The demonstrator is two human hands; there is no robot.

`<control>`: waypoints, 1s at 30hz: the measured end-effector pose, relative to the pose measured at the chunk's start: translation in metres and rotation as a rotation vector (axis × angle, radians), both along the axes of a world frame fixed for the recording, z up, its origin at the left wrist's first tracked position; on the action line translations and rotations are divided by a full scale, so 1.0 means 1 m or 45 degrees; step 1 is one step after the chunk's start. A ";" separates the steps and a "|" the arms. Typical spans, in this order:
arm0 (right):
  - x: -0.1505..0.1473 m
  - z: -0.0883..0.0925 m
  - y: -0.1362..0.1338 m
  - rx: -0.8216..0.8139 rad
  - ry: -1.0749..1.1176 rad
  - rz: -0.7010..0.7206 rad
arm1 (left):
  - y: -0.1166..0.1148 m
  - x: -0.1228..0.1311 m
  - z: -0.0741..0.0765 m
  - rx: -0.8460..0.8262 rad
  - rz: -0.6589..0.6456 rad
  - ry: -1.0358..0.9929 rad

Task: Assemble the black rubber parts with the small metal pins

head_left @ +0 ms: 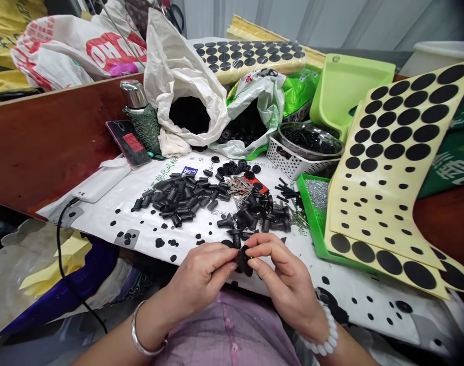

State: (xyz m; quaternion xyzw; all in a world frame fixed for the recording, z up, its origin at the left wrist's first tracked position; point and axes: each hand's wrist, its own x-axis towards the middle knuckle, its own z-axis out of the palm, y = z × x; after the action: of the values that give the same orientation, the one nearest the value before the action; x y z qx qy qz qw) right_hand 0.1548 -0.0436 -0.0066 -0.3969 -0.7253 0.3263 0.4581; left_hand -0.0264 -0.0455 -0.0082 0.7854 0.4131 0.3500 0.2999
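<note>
Disc (244,261), black and turned nearly edge-on, sits between the hands just over the near edge of the worktop (94,216). The left hand (203,272) has a narrow grip on its left side, thumb and forefinger pinched together; whether they also pinch a smaller part is hidden. The right hand (281,277) has its grip closed to the disc's thickness, fingertips against the other side.

This piece looks partway through, judging by both hands being busy on it. Beyond the fingers lies a heap of flared pieces (260,213) that seem to be joined already, though I cannot tell whether any is finished. Much appears left: a broad pile of plain tubes (182,195) lies loose, with metal clips (239,188) and rings (234,168) beside it. More black parts fill the steel bowl (311,147), the white sack (186,56) and the bag next to it. On the right, the sheets (399,203) carry many black dots, large and small, apparently unused; other dots are scattered over the worktop.
</note>
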 end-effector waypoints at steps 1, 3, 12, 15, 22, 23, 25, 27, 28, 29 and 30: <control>0.001 -0.001 -0.001 0.003 -0.007 0.011 | 0.000 0.001 0.000 0.011 -0.011 0.010; 0.003 -0.002 -0.002 0.015 -0.025 0.034 | 0.001 0.003 -0.002 0.030 -0.009 0.003; 0.004 0.000 -0.003 0.135 -0.193 0.057 | 0.003 0.003 -0.012 0.253 0.040 0.012; 0.006 0.003 -0.002 0.216 -0.218 0.092 | 0.004 0.004 -0.015 0.390 0.065 -0.008; 0.003 -0.004 -0.005 0.334 -0.222 0.145 | 0.003 0.006 -0.022 0.430 0.071 -0.071; 0.003 -0.005 -0.006 0.346 -0.232 0.141 | 0.002 0.006 -0.023 0.414 0.075 -0.078; 0.003 -0.005 -0.006 0.348 -0.241 0.127 | 0.002 0.006 -0.023 0.373 0.070 -0.103; 0.004 -0.003 -0.005 0.322 -0.222 0.102 | 0.003 0.006 -0.021 0.328 0.053 -0.139; 0.005 -0.002 -0.005 0.306 -0.205 0.081 | 0.003 0.006 -0.020 0.304 0.046 -0.156; 0.005 -0.002 -0.005 0.288 -0.189 0.058 | 0.004 0.007 -0.019 0.276 0.039 -0.168; 0.005 -0.002 -0.004 0.274 -0.173 0.035 | 0.005 0.008 -0.018 0.245 0.032 -0.171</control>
State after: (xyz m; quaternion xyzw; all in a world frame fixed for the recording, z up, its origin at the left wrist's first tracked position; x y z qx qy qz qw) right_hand 0.1598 -0.0475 -0.0085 -0.3568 -0.7908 0.2252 0.4434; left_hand -0.0188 -0.0408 -0.0260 0.7801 0.3665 0.4435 0.2458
